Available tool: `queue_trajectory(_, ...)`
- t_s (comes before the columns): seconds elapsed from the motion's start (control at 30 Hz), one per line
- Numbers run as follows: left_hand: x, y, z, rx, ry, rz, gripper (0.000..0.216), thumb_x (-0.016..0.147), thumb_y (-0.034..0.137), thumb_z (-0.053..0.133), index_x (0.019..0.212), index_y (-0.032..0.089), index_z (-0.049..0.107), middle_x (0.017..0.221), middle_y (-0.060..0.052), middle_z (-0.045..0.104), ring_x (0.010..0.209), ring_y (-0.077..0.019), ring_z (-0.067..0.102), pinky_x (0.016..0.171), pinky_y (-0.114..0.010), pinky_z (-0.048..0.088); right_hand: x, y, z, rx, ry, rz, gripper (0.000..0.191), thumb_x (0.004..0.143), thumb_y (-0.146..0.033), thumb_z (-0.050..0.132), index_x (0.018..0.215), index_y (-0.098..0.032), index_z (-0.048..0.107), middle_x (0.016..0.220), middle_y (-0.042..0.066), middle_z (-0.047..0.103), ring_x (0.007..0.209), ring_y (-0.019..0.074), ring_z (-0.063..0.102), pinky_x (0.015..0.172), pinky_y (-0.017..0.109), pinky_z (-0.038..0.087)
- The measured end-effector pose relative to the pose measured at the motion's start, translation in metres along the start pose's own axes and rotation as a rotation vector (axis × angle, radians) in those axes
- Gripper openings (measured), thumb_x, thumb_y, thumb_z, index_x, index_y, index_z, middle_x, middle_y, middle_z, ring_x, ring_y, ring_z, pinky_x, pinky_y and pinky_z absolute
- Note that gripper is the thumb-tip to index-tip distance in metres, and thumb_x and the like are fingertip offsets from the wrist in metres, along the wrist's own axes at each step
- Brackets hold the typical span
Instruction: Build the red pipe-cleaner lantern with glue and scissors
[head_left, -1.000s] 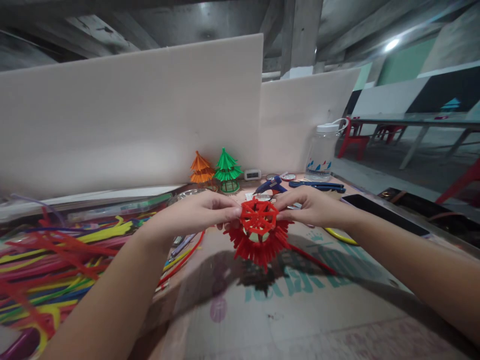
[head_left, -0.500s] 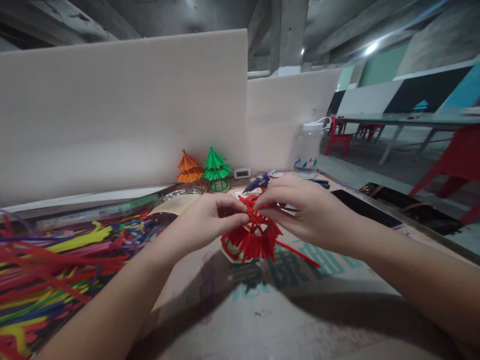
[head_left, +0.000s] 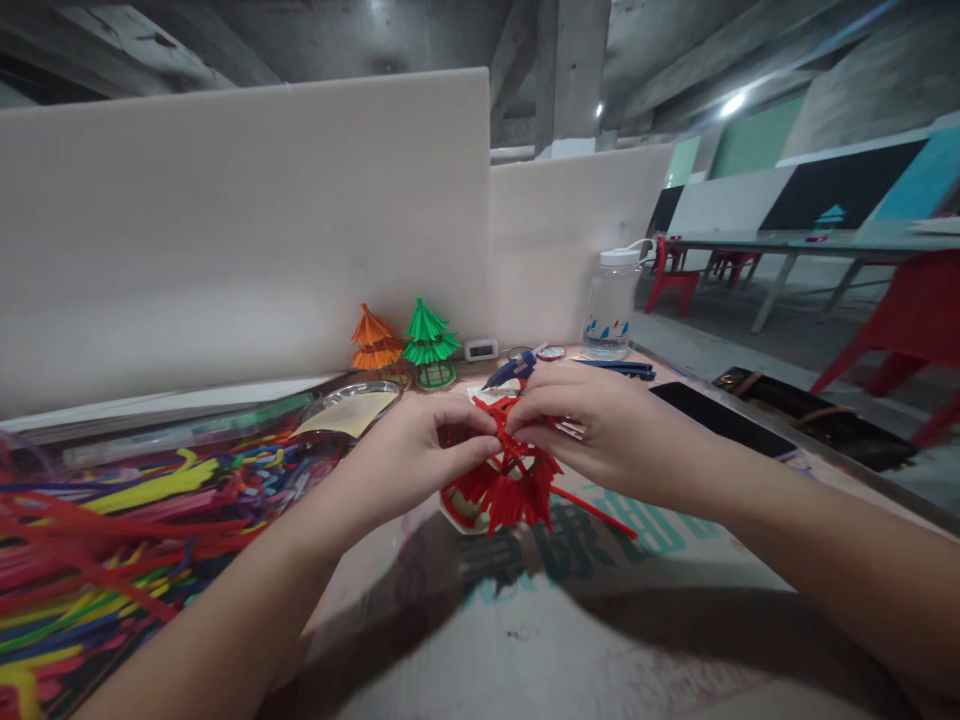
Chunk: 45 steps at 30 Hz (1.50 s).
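A red pipe-cleaner tree [head_left: 517, 493] stands on the cardboard surface [head_left: 517, 660], its fringed tier spread out over a pale base. My left hand [head_left: 435, 440] pinches the upper red strips from the left, thumb and forefinger together. From the right, my right hand [head_left: 581, 415] closes on the same upper part, its fingertips almost meeting the left ones. The exact strips between the fingertips are partly hidden. One loose red pipe cleaner [head_left: 598, 512] lies to the right of the tree. Just behind the hands lies a blue glue gun [head_left: 511, 370].
Many coloured pipe cleaners [head_left: 112, 540] fill the left side. Finished orange [head_left: 374, 342] and green [head_left: 430, 340] trees stand at the back beside a small digital display [head_left: 481, 350]. A water bottle [head_left: 609, 305], a black phone [head_left: 720, 420] and a clear dish [head_left: 349, 410] are around.
The camera view has shifted slightly. Both hands stay at the top of the red tree, with the right fingertips drawn a little closer to the left ones.
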<state>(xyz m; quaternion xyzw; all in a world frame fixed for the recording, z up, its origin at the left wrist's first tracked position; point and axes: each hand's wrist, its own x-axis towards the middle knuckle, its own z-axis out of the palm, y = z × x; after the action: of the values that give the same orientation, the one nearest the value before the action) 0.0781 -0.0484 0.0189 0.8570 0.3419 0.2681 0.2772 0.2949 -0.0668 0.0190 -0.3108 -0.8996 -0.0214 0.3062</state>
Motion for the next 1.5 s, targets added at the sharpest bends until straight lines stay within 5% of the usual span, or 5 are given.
queue_trajectory(0.5, -0.003, -0.01, -0.012, 0.014, -0.027, -0.134, 0.022, 0.091, 0.038, 0.06, 0.086, 0.022, 0.075, 0.087, -0.001, 0.073, 0.076, -0.0159, 0.065, 0.067, -0.026, 0.049, 0.004, 0.031, -0.025, -0.074, 0.085, 0.297, 0.021, 0.091, -0.035, 0.06, 0.089, -0.018, 0.072, 0.077, 0.004, 0.071, 0.068, 0.016, 0.059, 0.062, 0.028, 0.038)
queue_trajectory(0.77, -0.015, -0.014, -0.038, 0.346, -0.112, -0.123, 0.03, 0.09, 0.047, 0.058, 0.077, 0.023, 0.071, 0.072, 0.001, 0.068, 0.066, -0.0151, 0.06, 0.057, -0.023, 0.041, -0.008, 0.12, -0.036, -0.243, -0.283, 0.591, 0.031, 0.087, -0.047, 0.061, 0.09, -0.02, 0.075, 0.086, 0.008, 0.074, 0.074, 0.0214, 0.063, 0.063, 0.03, 0.039)
queue_trajectory(0.93, -0.024, -0.023, -0.058, 0.46, -0.024, -0.194, 0.038, 0.086, 0.059, 0.061, 0.085, 0.021, 0.068, 0.076, -0.001, 0.068, 0.065, -0.0167, 0.059, 0.056, -0.025, 0.041, -0.019, 0.17, -0.005, -0.117, -0.182, 0.737, 0.042, 0.085, -0.042, 0.066, 0.114, -0.013, 0.072, 0.109, 0.017, 0.074, 0.095, 0.0288, 0.068, 0.077, 0.033, 0.048)
queue_trajectory(1.1, -0.021, -0.033, -0.062, 0.404, -0.015, -0.028, 0.068, 0.078, 0.057, 0.073, 0.134, 0.026, 0.053, 0.137, -0.009, 0.057, 0.121, -0.0293, 0.057, 0.096, -0.038, 0.05, -0.008, 0.187, 0.041, 0.011, -0.154, 0.714, 0.065, 0.085, -0.042, 0.068, 0.142, -0.017, 0.054, 0.138, 0.015, 0.063, 0.118, 0.0314, 0.063, 0.097, 0.036, 0.05)
queue_trajectory(1.5, -0.014, -0.022, -0.034, 0.201, -0.109, -0.029, 0.067, 0.086, 0.04, 0.072, 0.146, 0.041, 0.04, 0.143, 0.0, 0.055, 0.125, -0.0217, 0.057, 0.097, -0.03, 0.051, 0.017, 0.183, 0.082, 0.058, -0.143, 0.742, 0.039, 0.077, -0.026, 0.074, 0.112, -0.011, 0.071, 0.108, 0.016, 0.075, 0.096, 0.0299, 0.069, 0.085, 0.035, 0.051)
